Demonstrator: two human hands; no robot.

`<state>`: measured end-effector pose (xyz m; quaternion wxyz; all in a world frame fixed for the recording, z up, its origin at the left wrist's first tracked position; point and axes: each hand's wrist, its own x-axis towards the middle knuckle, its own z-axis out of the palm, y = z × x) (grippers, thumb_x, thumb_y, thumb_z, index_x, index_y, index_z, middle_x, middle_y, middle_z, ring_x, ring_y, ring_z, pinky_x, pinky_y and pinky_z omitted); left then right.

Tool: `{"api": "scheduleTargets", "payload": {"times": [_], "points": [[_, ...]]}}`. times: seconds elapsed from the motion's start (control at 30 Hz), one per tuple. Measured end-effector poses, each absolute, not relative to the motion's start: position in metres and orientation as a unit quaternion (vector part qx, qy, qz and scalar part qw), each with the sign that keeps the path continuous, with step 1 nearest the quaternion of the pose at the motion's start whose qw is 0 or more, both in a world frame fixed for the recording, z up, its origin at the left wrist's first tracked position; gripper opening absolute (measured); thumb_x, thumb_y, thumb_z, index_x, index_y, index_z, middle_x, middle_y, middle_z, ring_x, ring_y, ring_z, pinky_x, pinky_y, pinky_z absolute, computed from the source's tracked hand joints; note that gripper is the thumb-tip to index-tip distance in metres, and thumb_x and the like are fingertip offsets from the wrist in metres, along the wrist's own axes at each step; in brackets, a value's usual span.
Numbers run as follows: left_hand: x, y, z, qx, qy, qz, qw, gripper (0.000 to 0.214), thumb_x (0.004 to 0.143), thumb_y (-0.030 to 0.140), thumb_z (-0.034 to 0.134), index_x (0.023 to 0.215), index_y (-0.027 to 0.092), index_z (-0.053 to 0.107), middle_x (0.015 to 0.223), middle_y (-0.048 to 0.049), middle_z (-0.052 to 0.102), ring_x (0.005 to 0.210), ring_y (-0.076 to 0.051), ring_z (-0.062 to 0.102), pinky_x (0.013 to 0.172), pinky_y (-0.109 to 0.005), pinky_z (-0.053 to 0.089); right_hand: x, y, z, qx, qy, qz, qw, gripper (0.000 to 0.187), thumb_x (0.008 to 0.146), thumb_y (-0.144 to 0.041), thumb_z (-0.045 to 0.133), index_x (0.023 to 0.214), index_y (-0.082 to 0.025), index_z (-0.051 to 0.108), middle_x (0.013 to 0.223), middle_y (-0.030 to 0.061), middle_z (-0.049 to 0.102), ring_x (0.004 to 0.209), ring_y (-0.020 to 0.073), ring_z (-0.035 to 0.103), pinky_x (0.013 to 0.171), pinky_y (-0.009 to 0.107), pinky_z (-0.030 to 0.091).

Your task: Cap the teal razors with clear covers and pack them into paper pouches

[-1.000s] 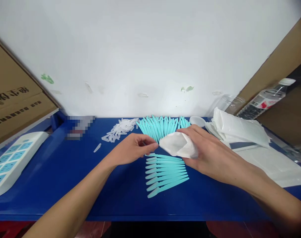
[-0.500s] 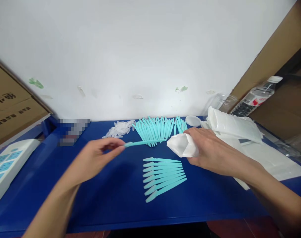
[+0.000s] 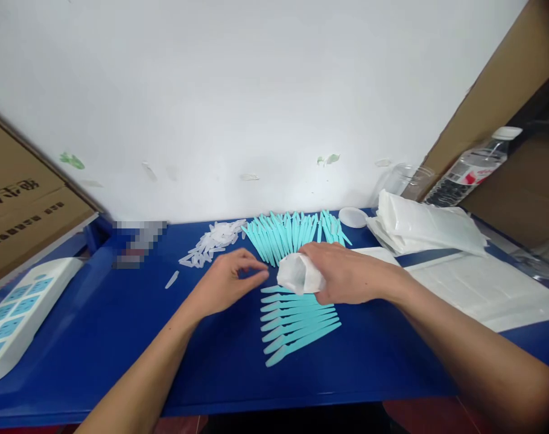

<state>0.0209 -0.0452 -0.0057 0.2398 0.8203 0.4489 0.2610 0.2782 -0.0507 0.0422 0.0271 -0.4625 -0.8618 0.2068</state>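
My right hand (image 3: 347, 271) is closed around a white pouch (image 3: 295, 273), its open mouth turned toward my left hand. My left hand (image 3: 233, 277) is just left of the pouch, thumb and forefinger slightly apart with nothing visible between them. Below the pouch, several turquoise eyebrow razors (image 3: 297, 328) lie side by side in a fanned row, heads to the left; the pouch and right hand partly cover the upper ones. Behind the hands, many more turquoise razors (image 3: 279, 235) lie bunched against the wall. The inside of the pouch is mostly hidden.
Translucent blade caps (image 3: 218, 238) lie heaped left of the razors, with one loose cap (image 3: 172, 279) nearer me. White pouches (image 3: 432, 226) are stacked at right, beside a round lid (image 3: 353, 217), a clear jar (image 3: 405, 181) and a bottle (image 3: 471, 172). A power strip (image 3: 25, 307) lies far left.
The turquoise razor that my left hand held is no longer visible in it. Both hands have come closer together; the pouch has moved left with my right hand, over the fanned row.
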Motion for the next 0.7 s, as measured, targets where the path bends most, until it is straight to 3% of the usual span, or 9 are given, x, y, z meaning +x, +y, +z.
{"api": "scheduleTargets", "payload": {"times": [0.1, 0.2, 0.37, 0.47, 0.57, 0.7], "points": [[0.006, -0.036, -0.02, 0.839, 0.441, 0.156, 0.278, 0.022, 0.091, 0.043, 0.07, 0.103, 0.028, 0.081, 0.099, -0.0034, 0.069, 0.077, -0.016, 0.064, 0.068, -0.029, 0.049, 0.269, -0.042, 0.035, -0.464, -0.843, 0.243, 0.125, 0.041, 0.066, -0.023, 0.066, 0.106, -0.022, 0.054, 0.102, 0.0067, 0.063, 0.089, 0.0254, 0.058, 0.07, 0.036, 0.042], [0.006, -0.036, -0.028, 0.84, 0.437, 0.152, 0.282, 0.02, 0.093, 0.04, 0.067, 0.101, 0.028, 0.082, 0.102, -0.0043, 0.069, 0.088, -0.019, 0.066, 0.076, -0.03, 0.05, 0.266, -0.038, 0.028, -0.454, -0.827, 0.258, 0.21, 0.044, 0.07, -0.024, 0.066, 0.112, -0.024, 0.054, 0.108, 0.0051, 0.064, 0.094, 0.0235, 0.059, 0.074, 0.035, 0.045], [0.012, -0.04, -0.031, 0.836, 0.44, 0.151, 0.291, 0.018, 0.096, 0.035, 0.061, 0.093, 0.024, 0.075, 0.107, -0.0043, 0.069, 0.102, -0.022, 0.063, 0.084, -0.031, 0.049, 0.28, -0.034, 0.006, -0.461, -0.837, 0.25, 0.157, 0.048, 0.07, -0.022, 0.066, 0.116, -0.021, 0.055, 0.113, 0.0088, 0.062, 0.103, 0.0282, 0.056, 0.085, 0.041, 0.044], [0.004, -0.044, -0.026, 0.828, 0.455, 0.144, 0.294, 0.017, 0.098, 0.034, 0.057, 0.096, 0.023, 0.07, 0.101, -0.0038, 0.07, 0.091, -0.02, 0.063, 0.079, -0.03, 0.05, 0.286, -0.032, -0.002, -0.454, -0.846, 0.241, 0.139, 0.051, 0.071, -0.023, 0.066, 0.12, -0.02, 0.054, 0.116, 0.0107, 0.061, 0.109, 0.0309, 0.054, 0.091, 0.045, 0.042], [-0.023, -0.053, -0.011, 0.808, 0.493, 0.134, 0.293, 0.02, 0.099, 0.039, 0.054, 0.099, 0.023, 0.067, 0.093, -0.0024, 0.07, 0.082, -0.019, 0.063, 0.072, -0.028, 0.049, 0.288, -0.032, -0.001, -0.455, -0.845, 0.244, 0.139, 0.048, 0.07, -0.023, 0.066, 0.116, -0.02, 0.054, 0.113, 0.0106, 0.062, 0.104, 0.0299, 0.055, 0.088, 0.043, 0.043], [-0.075, -0.07, 0.02, 0.785, 0.538, 0.156, 0.265, 0.022, 0.098, 0.045, 0.058, 0.099, 0.025, 0.067, 0.093, -0.0028, 0.071, 0.086, -0.02, 0.064, 0.069, -0.024, 0.049, 0.287, -0.032, 0.006, -0.451, -0.848, 0.245, 0.137, 0.04, 0.068, -0.02, 0.066, 0.106, -0.02, 0.054, 0.102, 0.0089, 0.063, 0.092, 0.0266, 0.056, 0.078, 0.039, 0.042]]}}
